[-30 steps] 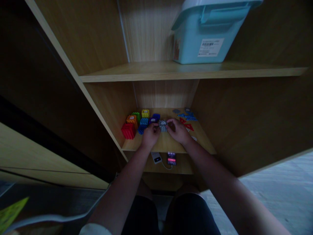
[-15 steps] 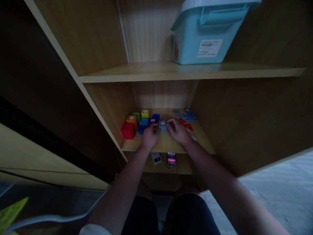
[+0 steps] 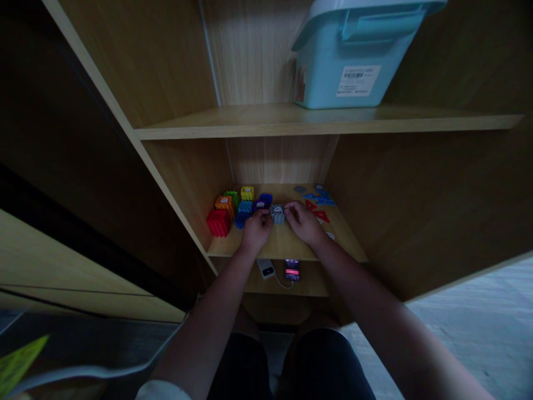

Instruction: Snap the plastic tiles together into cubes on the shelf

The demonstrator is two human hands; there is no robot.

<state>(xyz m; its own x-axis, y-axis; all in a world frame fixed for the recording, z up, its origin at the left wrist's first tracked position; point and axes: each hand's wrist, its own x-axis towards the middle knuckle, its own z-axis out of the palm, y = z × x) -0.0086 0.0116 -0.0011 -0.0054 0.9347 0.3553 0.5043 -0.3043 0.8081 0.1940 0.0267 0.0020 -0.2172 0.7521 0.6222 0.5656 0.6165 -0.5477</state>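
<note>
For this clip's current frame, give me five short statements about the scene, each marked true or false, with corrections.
1. The grey block is between the left hand and the right hand. True.
2. The light-blue bin stands lower than the grey block. False: it stands on the upper shelf, above the block.
3. The red block is nearer the person than the yellow block. True.
4. The red flat pieces lie left of the left hand. False: they lie to the right of the right hand.
5. The phone has a lit screen. True.
</note>
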